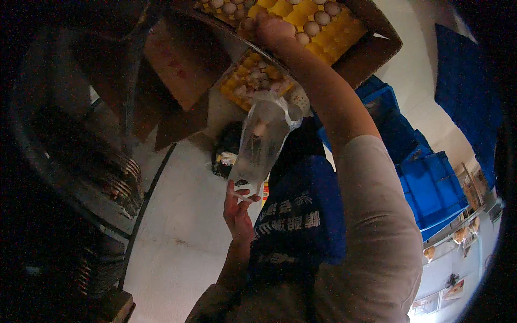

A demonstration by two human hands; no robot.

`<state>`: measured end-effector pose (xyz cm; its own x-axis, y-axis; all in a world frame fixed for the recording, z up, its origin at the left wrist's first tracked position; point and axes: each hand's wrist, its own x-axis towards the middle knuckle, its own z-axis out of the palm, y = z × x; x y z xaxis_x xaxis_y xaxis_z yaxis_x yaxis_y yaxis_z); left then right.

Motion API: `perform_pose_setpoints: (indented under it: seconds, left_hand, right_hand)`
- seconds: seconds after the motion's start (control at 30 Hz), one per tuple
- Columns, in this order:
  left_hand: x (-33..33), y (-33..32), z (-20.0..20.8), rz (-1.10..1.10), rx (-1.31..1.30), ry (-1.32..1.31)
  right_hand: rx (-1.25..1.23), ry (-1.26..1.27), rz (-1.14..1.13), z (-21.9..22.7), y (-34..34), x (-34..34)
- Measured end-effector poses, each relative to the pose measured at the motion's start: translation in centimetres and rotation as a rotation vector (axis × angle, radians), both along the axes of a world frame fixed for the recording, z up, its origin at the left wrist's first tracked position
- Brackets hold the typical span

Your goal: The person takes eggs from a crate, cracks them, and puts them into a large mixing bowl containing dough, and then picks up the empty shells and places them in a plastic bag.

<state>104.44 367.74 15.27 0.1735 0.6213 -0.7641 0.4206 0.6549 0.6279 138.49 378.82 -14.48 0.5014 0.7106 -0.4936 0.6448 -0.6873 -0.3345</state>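
My right hand (276, 33) reaches over a yellow egg tray (344, 36) inside a cardboard box at the top of the view. Its fingers point down among pale eggs (312, 28) and are mostly hidden, so a grip on an egg cannot be made out. Lower down, my left hand (239, 215) pinches the edge of a clear plastic bag (264, 142). The bag stretches up from those fingers toward a second yellow tray (237, 89) that holds more eggs. A small pale round shape, possibly an egg, shows through the plastic.
Brown cardboard flaps (183, 64) hang at the upper left. Blue plastic crates (431, 185) are stacked on the right, beside a blue panel (466, 102). Dark racks (121, 177) stand at the left. A blue apron (307, 210) covers my front. A pale surface (172, 237) lies below.
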Motion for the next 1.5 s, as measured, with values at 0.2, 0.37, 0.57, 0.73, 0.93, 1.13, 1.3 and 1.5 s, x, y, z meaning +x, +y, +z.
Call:
perform_pose_setpoints:
  seconds: [0.2,0.37,0.57,0.73,0.93,1.13,1.3,1.5]
  left_hand:
    - [1.0,0.2,-0.3,0.008,0.046,-0.054]
    - [1.4,0.3,-1.2,-0.016,0.102,0.022]
    - [1.9,0.8,-1.2,-0.040,0.155,-0.060]
    - [2.6,1.2,-0.9,-0.039,0.151,-0.065]
    - [3.2,1.2,-0.5,-0.032,0.085,-0.098]
    - [5.0,1.1,2.1,-0.167,0.082,-0.202]
    - [4.9,0.1,4.5,-0.223,0.046,-0.203]
    - [3.7,-1.1,4.8,-0.200,-0.044,-0.313]
  right_hand:
    - [0.156,0.324,-0.341,-1.3,1.8,2.5]
    - [0.020,0.144,-0.040,-3.9,4.2,2.0]
    - [0.071,0.115,-0.048,-2.4,3.5,1.1]
    - [0.309,0.095,-0.192,5.3,1.0,2.7]
    - [0.432,0.229,0.045,25.3,-8.6,-0.9]
    - [-0.038,0.316,0.656,24.3,-10.1,-10.9]
    - [-0.202,0.181,0.553,13.9,-13.6,-15.8]
    - [0.015,0.095,0.347,8.0,-18.3,-18.2]
